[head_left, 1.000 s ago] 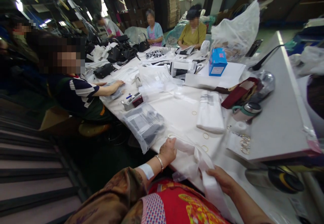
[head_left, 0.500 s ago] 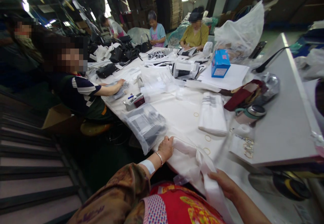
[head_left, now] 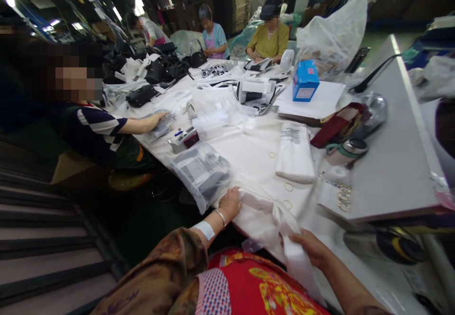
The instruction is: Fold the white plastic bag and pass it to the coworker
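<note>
White strip (head_left: pixel 294 257) held by both hands at the table edge

In the head view, the strip runs from just below the middle of the frame down to the bottom, right of centre. The left hand (head_left: pixel 230 204), near the middle, is closed on its upper end. The right hand (head_left: pixel 310 245), at lower right, grips it with the thumb in front; the other fingers are partly hidden. Just beside the left hand, toward the upper left, lies a clear bag (head_left: pixel 201 169) with grey contents. Right of centre, a folded white stack (head_left: pixel 295 156) lies on the white table (head_left: pixel 245 156), near a thin yellow ring (head_left: pixel 289 191). A blue box (head_left: pixel 305 81) sits at upper right.
</note>
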The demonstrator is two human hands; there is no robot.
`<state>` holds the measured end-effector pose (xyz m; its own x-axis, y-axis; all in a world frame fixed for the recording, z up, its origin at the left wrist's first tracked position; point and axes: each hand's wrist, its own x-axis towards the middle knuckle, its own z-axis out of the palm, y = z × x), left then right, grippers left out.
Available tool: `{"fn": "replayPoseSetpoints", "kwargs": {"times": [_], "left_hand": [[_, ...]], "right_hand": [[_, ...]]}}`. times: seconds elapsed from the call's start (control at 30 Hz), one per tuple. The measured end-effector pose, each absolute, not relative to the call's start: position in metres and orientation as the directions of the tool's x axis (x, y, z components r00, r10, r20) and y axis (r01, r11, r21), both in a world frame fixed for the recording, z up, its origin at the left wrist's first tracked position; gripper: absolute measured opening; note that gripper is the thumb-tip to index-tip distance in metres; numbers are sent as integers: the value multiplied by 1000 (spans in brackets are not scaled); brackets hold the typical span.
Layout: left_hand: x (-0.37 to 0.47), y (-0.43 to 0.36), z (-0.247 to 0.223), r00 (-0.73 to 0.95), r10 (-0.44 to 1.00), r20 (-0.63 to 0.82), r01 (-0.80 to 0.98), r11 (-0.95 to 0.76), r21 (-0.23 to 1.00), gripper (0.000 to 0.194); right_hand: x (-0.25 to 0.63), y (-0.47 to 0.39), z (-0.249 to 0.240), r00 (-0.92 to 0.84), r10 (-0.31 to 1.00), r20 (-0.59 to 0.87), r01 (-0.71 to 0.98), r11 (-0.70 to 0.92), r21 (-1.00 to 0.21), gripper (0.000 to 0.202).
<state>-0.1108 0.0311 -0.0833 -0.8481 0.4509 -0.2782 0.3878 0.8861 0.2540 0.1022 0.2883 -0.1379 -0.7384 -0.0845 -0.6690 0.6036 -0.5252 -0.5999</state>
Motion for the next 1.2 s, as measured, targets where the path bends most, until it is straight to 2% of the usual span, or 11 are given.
{"fn": "replayPoseSetpoints", "kwargs": {"times": [0.1,0.27,0.37,0.6,0.83,1.03,1.2], "left_hand": [[-120,37,-80,-834,467,-294,411,881,233,62],[-138,47,-75,-801,494,-338,455,870,193,36],[-153,53,-73,-777,507,-372,477,861,177,29],[-189,72,-59,-690,549,-471,548,822,155,31],[-220,106,-46,-654,588,-476,610,782,128,40],[-248,135,-49,-577,630,-519,651,739,173,38],[-254,140,-65,-608,636,-476,617,755,222,36]], "right_hand": [[102,291,-138,-733,-92,-674,611,-526,-592,56],[103,299,-140,-717,-107,-689,626,-534,-568,60],[102,306,-139,-729,-132,-672,627,-525,-576,59],[97,315,-130,-753,-182,-632,613,-545,-573,60],[88,321,-120,-722,-236,-650,622,-633,-461,60],[92,322,-133,-713,-222,-665,606,-672,-425,71],[100,327,-149,-714,-192,-673,586,-689,-426,65]]}}
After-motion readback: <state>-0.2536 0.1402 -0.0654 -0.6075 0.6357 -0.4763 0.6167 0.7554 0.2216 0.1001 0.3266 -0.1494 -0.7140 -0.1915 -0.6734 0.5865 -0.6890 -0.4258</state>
